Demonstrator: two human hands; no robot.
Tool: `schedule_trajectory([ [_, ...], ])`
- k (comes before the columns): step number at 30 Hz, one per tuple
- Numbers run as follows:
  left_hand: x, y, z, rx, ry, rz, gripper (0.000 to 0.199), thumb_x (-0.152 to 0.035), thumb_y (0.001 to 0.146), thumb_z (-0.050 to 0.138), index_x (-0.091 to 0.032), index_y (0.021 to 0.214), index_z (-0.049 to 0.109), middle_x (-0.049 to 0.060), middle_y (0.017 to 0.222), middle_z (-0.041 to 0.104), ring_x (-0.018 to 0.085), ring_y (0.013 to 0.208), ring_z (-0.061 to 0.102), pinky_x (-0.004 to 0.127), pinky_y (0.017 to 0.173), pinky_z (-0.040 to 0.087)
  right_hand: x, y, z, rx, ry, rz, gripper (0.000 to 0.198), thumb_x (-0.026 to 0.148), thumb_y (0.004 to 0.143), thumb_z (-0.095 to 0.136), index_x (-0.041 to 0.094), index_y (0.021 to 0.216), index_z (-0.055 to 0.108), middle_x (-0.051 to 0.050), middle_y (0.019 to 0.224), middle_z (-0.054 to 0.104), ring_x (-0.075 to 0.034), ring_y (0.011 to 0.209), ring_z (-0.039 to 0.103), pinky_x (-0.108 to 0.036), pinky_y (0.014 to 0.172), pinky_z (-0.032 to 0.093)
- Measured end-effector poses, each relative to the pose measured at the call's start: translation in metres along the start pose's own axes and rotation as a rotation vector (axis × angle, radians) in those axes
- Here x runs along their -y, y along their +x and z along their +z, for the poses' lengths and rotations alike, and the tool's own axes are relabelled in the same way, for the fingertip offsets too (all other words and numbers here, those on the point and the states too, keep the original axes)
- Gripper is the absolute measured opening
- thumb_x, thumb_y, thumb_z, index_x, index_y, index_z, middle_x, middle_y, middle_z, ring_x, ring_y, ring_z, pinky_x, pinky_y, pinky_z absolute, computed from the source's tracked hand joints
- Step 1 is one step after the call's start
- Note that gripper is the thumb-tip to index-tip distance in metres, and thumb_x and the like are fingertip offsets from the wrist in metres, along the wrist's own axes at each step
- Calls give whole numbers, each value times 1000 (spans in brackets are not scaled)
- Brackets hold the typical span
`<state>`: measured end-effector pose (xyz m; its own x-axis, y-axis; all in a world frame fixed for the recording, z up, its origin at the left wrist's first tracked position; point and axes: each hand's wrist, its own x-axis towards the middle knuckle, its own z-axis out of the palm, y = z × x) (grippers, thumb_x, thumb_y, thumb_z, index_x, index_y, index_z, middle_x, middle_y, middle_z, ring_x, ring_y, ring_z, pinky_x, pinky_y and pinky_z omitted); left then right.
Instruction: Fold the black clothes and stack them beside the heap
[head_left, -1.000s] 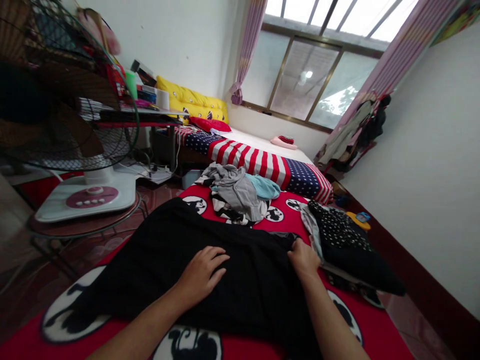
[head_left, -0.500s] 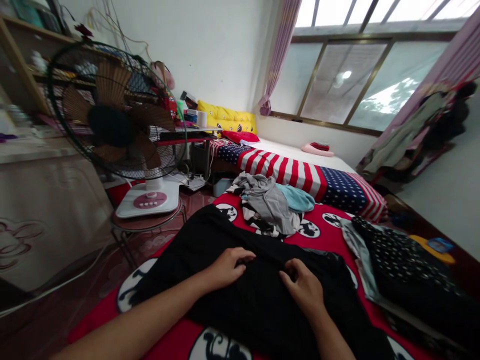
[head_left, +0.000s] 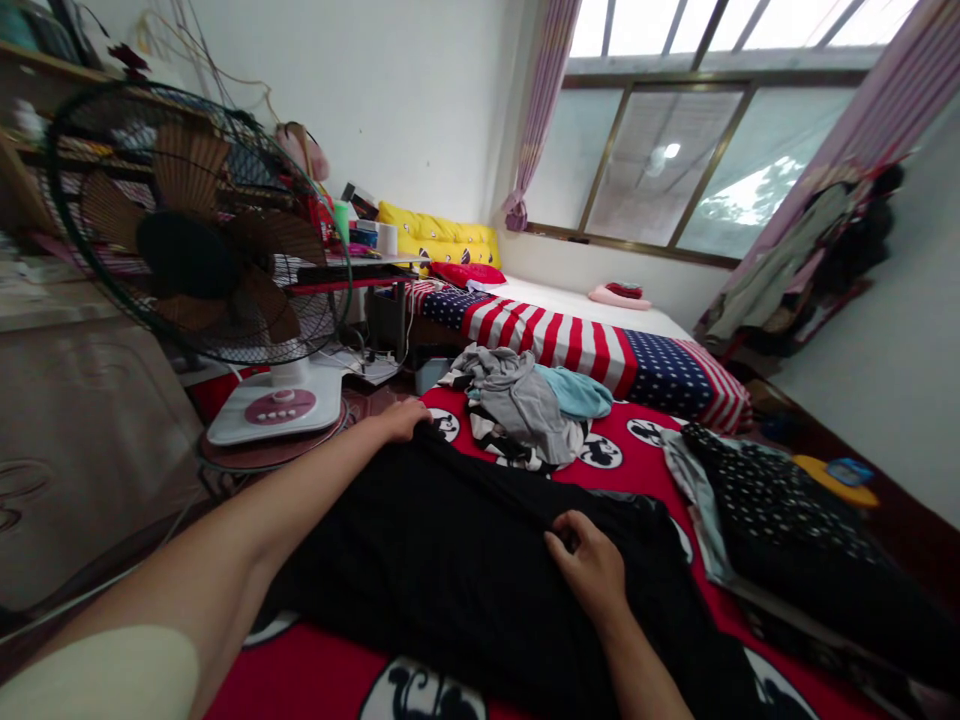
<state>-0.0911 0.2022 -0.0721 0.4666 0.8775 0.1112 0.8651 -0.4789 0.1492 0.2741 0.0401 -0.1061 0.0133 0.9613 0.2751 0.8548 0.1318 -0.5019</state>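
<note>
A black garment (head_left: 450,560) lies spread over the red blanket (head_left: 277,670) with its round cartoon patches; its exact kind is unclear. My left hand (head_left: 407,418) reaches out to the garment's far left corner, fingers closed on the black cloth there. Nearer the middle, my right hand (head_left: 589,562) is closed in a pinch on the garment's upper part. Just beyond the garment sits a crumpled heap of clothes, with a grey piece (head_left: 525,400) and a light blue piece (head_left: 576,392).
At right lies a stack of folded clothes with a black dotted piece (head_left: 772,490) on top. A large fan (head_left: 202,250) stands on a stool (head_left: 262,450) at left. Behind is a bed with a striped, starred cover (head_left: 555,335). Clothes hang (head_left: 795,265) by the window.
My left hand has moved away from the garment's middle to its far left corner and taken hold there. The right hand stays near the same spot. The view has shifted slightly right.
</note>
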Motion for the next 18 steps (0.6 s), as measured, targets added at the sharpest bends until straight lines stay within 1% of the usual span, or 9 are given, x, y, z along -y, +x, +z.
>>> schedule_trajectory([
  [1, 1, 1, -4, 15, 36, 12, 25, -35, 90, 59, -15, 105, 62, 7, 110, 63, 21, 100, 60, 43, 88, 50, 0, 0, 0, 10, -1, 3, 18, 39, 75, 53, 24, 80, 63, 1, 72, 65, -17, 67, 61, -27, 59, 38],
  [4, 0, -1, -18, 21, 126, 60, 4, -20, 82, 64, -17, 80, 63, 4, 85, 64, 21, 91, 60, 38, 87, 44, 0, 0, 0, 22, 0, 7, 18, 38, 76, 54, 24, 81, 62, 1, 74, 65, -17, 68, 61, -26, 60, 38],
  [5, 0, -4, -24, 8, 149, 74, 4, -15, 79, 63, -17, 75, 62, 4, 80, 62, 21, 89, 60, 36, 87, 43, 0, 0, 0, 17, 3, 9, 17, 38, 76, 54, 24, 81, 62, 1, 73, 65, -17, 68, 61, -26, 60, 38],
  [6, -1, -8, -29, -12, 168, 84, 6, -13, 77, 61, -18, 75, 61, 4, 79, 62, 21, 88, 59, 35, 86, 41, -1, 0, 0, 14, 7, 9, 17, 38, 75, 54, 24, 81, 62, 1, 73, 65, -17, 67, 61, -26, 60, 38],
  [8, -1, -23, -39, -55, 196, 100, 9, -12, 78, 56, -19, 81, 61, 5, 84, 61, 21, 89, 58, 34, 84, 40, -2, 0, 0, 12, 12, 7, 17, 37, 75, 54, 24, 81, 63, 1, 71, 65, -17, 66, 61, -26, 59, 38],
  [10, -1, -43, -47, -80, 212, 116, 12, -14, 80, 53, -19, 87, 61, 6, 89, 61, 21, 89, 56, 32, 83, 39, -3, 0, 0, 4, 17, 3, 17, 37, 75, 54, 24, 81, 63, 1, 71, 65, -17, 66, 60, -26, 59, 38],
  [12, 0, -67, -51, -75, 218, 135, 14, -13, 80, 51, -20, 88, 61, 5, 91, 60, 20, 88, 56, 31, 82, 39, -3, 0, 1, -11, 28, 0, 16, 36, 75, 53, 23, 80, 63, 1, 70, 64, -16, 65, 60, -26, 59, 38],
  [15, -3, -102, -45, -34, 218, 159, 21, -10, 79, 48, -22, 90, 62, 4, 92, 60, 19, 87, 56, 28, 79, 40, -3, -1, 1, -22, 49, 2, 14, 34, 75, 53, 23, 78, 62, 2, 70, 64, -16, 65, 60, -26, 59, 38],
  [18, -8, -126, -33, 16, 206, 173, 29, -6, 76, 46, -23, 91, 64, 3, 92, 61, 18, 88, 57, 27, 78, 42, -4, -1, 0, -25, 56, 8, 13, 32, 74, 53, 23, 77, 61, 2, 69, 63, -16, 65, 60, -26, 59, 38],
])
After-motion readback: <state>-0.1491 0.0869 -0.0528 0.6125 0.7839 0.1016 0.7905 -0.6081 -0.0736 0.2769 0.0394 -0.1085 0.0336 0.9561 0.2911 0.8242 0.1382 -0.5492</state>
